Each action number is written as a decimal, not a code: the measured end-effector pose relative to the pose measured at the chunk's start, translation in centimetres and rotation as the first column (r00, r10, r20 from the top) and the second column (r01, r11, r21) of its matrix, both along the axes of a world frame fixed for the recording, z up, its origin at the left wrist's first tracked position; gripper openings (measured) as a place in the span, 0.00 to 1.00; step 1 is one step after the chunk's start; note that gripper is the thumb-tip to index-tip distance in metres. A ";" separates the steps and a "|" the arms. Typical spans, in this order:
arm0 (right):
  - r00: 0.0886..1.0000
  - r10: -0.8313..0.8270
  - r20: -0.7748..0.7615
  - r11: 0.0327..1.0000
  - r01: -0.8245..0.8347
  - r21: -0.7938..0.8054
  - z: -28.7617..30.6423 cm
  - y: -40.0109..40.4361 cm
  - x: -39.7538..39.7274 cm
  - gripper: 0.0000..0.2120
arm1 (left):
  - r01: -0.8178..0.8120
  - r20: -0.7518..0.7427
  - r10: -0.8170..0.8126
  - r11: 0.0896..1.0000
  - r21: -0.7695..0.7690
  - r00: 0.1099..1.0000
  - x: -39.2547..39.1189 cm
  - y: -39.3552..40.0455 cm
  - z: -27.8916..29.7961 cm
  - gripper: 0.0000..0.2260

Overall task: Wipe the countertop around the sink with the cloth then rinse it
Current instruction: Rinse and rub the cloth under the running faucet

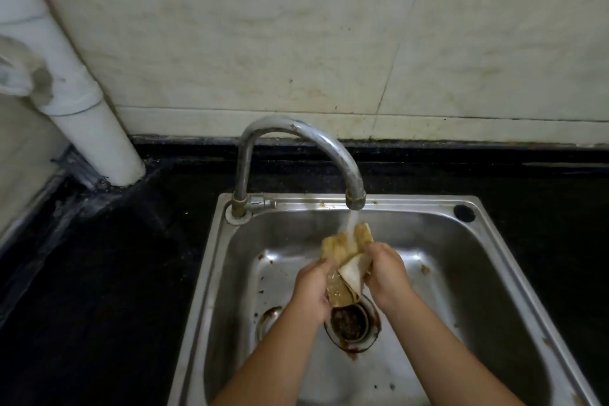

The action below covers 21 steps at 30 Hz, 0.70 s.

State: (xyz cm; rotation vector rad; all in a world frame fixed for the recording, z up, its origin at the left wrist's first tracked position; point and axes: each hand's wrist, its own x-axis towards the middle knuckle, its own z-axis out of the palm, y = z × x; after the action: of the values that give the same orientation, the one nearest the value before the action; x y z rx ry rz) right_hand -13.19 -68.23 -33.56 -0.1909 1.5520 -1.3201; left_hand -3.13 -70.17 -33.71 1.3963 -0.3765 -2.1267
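A yellowish-brown cloth [342,252] is bunched between both hands over the steel sink [487,260]. My left hand [311,288] grips its lower left part and my right hand [385,269] grips its right side. Water runs from the curved chrome tap [333,148] onto the top of the cloth. The dark countertop [108,273] surrounds the sink.
A rusty drain [351,323] lies in the sink bottom just below the hands, with brown specks scattered around it. A white pipe [82,89] stands in the back left corner. A stained tiled wall [329,43] rises behind the tap.
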 end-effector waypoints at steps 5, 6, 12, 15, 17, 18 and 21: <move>0.986 0.120 -0.117 0.989 -0.108 0.101 0.8 0.4 -0.9 0.14 | -0.066 0.069 0.078 0.985 -0.162 0.995 -0.5 -1.0 0.6 0.05; 0.983 0.140 -0.122 0.987 -0.128 0.100 0.8 0.3 -1.1 0.14 | -0.068 0.054 0.078 0.983 -0.168 0.995 -0.7 -1.2 0.7 0.05; 0.930 0.224 -0.290 0.974 -0.204 0.098 1.0 0.2 -1.3 0.11 | -0.094 0.029 0.097 0.991 -0.098 0.995 -1.8 -1.7 -0.4 0.07; 0.921 0.189 -0.339 0.982 -0.181 0.055 1.4 0.7 -1.6 0.12 | -0.121 0.025 0.121 0.993 -0.011 0.992 -2.6 -2.0 -1.4 0.08; 0.888 0.203 -0.412 0.978 -0.203 0.045 1.8 1.2 -1.9 0.11 | -0.127 0.012 0.127 0.992 0.023 0.992 -3.3 -2.3 -2.0 0.08; 0.857 0.221 -0.464 0.972 -0.230 0.039 1.9 1.4 -1.9 0.10 | -0.126 0.004 0.126 0.992 0.029 0.992 -3.7 -2.5 -2.2 0.08; 0.735 0.247 -0.631 0.954 -0.300 0.025 2.0 2.1 -1.1 0.09 | -0.128 -0.031 0.130 0.991 0.043 0.991 -4.7 -2.4 -2.2 0.10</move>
State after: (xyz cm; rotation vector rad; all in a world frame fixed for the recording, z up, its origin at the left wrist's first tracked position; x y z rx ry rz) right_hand -14.34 -66.09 -31.56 -0.9677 1.9265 -1.1285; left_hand -7.80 -72.60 -35.91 1.3675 -0.2247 -2.0599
